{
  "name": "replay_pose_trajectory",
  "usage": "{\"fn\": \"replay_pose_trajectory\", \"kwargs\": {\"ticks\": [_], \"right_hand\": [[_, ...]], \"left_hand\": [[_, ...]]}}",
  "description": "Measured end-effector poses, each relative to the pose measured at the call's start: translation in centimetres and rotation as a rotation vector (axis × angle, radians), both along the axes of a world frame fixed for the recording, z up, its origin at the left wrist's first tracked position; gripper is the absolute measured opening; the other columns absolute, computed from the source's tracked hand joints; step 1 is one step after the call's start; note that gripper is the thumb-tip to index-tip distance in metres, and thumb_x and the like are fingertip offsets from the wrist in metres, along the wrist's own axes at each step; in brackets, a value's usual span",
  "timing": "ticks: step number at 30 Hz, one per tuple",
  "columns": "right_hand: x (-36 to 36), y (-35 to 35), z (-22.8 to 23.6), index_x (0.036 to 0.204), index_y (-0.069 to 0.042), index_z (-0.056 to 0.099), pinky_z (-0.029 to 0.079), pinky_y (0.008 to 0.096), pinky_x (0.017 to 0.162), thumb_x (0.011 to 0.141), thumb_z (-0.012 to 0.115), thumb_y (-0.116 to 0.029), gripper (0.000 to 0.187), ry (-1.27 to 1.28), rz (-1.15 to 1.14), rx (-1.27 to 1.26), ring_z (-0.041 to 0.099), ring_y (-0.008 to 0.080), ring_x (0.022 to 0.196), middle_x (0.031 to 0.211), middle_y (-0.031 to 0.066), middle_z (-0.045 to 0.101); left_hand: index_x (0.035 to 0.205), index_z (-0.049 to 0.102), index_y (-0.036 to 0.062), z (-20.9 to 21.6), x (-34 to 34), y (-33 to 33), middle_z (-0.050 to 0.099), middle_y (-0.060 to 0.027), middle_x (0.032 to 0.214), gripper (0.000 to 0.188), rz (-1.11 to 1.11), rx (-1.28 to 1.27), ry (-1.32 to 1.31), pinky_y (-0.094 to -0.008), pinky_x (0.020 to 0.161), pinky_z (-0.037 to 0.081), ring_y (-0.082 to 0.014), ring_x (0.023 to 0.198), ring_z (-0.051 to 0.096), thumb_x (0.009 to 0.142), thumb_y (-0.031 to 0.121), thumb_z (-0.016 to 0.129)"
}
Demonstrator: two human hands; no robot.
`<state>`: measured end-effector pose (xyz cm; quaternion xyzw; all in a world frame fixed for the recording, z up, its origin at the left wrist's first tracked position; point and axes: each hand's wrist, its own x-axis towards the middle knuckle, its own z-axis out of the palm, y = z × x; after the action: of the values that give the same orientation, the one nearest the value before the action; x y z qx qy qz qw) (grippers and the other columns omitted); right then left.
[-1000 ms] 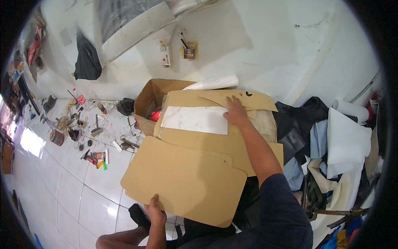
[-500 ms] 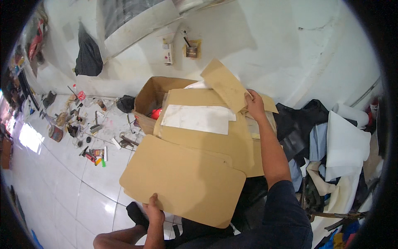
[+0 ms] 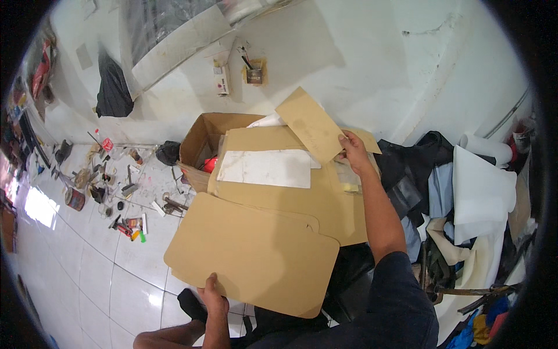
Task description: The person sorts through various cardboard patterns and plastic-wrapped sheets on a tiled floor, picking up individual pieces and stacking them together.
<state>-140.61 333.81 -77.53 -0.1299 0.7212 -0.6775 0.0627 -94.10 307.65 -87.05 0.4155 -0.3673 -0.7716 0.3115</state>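
Low in the view, my left hand [image 3: 214, 296] pinches the near edge of a large tan cardboard sheet [image 3: 250, 256] with rounded corners, thumb on top. At least one more sheet lies under it. Farther off, my right hand [image 3: 353, 152] grips the corner of a narrower tan cardboard strip [image 3: 308, 123], which tilts up toward the wall. Beneath the strip lie larger tan boards [image 3: 261, 198] and a white sheet of paper [image 3: 264, 168]. These rest over an open brown cardboard box [image 3: 197, 139].
Small tools [image 3: 131, 227] and jars are scattered on the white tiled floor at left. Black cloth [image 3: 415, 168], white sheet material [image 3: 482, 192] and a rusty metal bar [image 3: 476, 289] crowd the right side. A small dark holder [image 3: 253, 75] is fixed to the wall.
The view has shifted slightly, so the scene sits a little to the left. Both hands keep their holds; the narrow strip has barely moved.
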Motion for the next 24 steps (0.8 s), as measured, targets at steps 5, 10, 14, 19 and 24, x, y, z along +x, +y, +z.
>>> {"fn": "replay_pose_trajectory", "kwargs": {"ticks": [5, 10, 14, 19, 24], "right_hand": [[-0.1, -0.5, -0.1, 0.122, -0.003, 0.057, 0.045, 0.0216, 0.052, 0.096, 0.056, -0.025, 0.034, 0.024, 0.01, 0.007, 0.057, 0.0074, 0.071, 0.091, 0.0013, 0.064], [-0.4, -0.7, -1.2, 0.118, -0.004, 0.06, 0.049, 0.0261, 0.057, 0.096, 0.055, -0.023, 0.03, 0.147, -0.065, 0.07, 0.059, 0.0109, 0.076, 0.095, 0.0037, 0.065], [0.8, -2.1, -2.1, 0.117, -0.006, 0.062, 0.048, 0.0399, 0.092, 0.089, 0.057, -0.013, 0.029, 0.845, -0.143, 0.443, 0.058, 0.0299, 0.111, 0.12, 0.0171, 0.06], [1.0, -0.8, -6.1, 0.12, -0.008, 0.061, 0.033, 0.0446, 0.11, 0.084, 0.056, -0.008, 0.036, 0.737, 0.084, 0.945, 0.036, 0.0395, 0.134, 0.14, 0.0211, 0.044], [2.9, -1.5, -6.2, 0.123, -0.009, 0.059, 0.033, 0.0446, 0.109, 0.081, 0.058, -0.009, 0.042, 0.625, 0.067, 0.92, 0.036, 0.0398, 0.133, 0.142, 0.0208, 0.041]], "left_hand": [[0.114, 0.051, 0.0024, -0.4, 0.2, -0.1, 0.058, -0.0085, 0.103, 0.034, 0.022, 0.005, 0.016, -0.0374, 0.083, 0.05, -0.0235, 0.093, 0.06, 0.081, 0.0, 0.06], [0.116, 0.051, 0.002, -0.1, 0.1, 0.2, 0.058, -0.0086, 0.104, 0.036, 0.014, 0.01, 0.014, -0.0378, 0.085, 0.049, -0.0236, 0.096, 0.059, 0.081, 0.001, 0.06], [0.119, 0.049, 0.0023, 0.4, 0.4, 0.4, 0.056, -0.009, 0.108, 0.04, 0.011, -0.009, 0.004, -0.0386, 0.087, 0.048, -0.0242, 0.098, 0.058, 0.081, 0.003, 0.061], [0.123, 0.046, 0.003, -0.4, 0.4, 0.2, 0.055, -0.0096, 0.111, 0.046, -0.023, 0.01, 0.028, -0.0385, 0.088, 0.047, -0.0248, 0.101, 0.056, 0.08, 0.004, 0.062], [0.124, 0.044, 0.0025, 1.3, 0.1, 0.9, 0.055, -0.01, 0.112, 0.048, -0.021, -0.059, 0.037, -0.0387, 0.089, 0.047, -0.0243, 0.103, 0.056, 0.079, 0.003, 0.062]]}}
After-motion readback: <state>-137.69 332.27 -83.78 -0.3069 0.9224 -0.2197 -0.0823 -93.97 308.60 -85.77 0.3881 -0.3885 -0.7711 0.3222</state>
